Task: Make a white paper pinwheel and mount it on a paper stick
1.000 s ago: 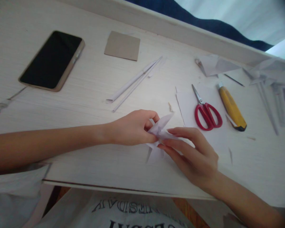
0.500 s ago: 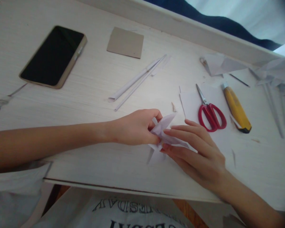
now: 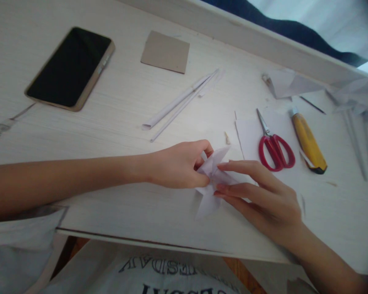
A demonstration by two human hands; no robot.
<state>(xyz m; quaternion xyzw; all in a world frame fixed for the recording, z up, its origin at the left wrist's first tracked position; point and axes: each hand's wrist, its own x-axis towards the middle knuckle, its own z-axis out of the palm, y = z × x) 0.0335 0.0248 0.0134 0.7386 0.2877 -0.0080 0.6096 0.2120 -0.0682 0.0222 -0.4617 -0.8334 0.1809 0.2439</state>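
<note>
A white paper pinwheel (image 3: 209,206) with pointed folded blades is held just above the table's near part. My left hand (image 3: 180,165) is closed on its left side, thumb pressed near the centre and the other fingers curled partly out of sight. From the right, my right hand (image 3: 266,196) pinches one blade, its fingertips on the paper close to the middle. Red-handled scissors (image 3: 274,147) lie right of my right hand's fingers, on a white sheet of paper (image 3: 248,134). Two rolled paper sticks (image 3: 180,102) rest beyond my left hand.
A phone (image 3: 69,67) lies at the far left, its cord running off leftward. Near it is a square of grey cardboard (image 3: 165,52). A yellow glue tube or cutter-like object (image 3: 308,141) is right of the scissors. Folded papers (image 3: 291,83) sit by the table's raised back edge (image 3: 233,38).
My right hand has shifted slightly right and its fingers are bent closer on the paper. The pinwheel's lower blade shows more fully, spread downward. The left hand keeps its hold.
</note>
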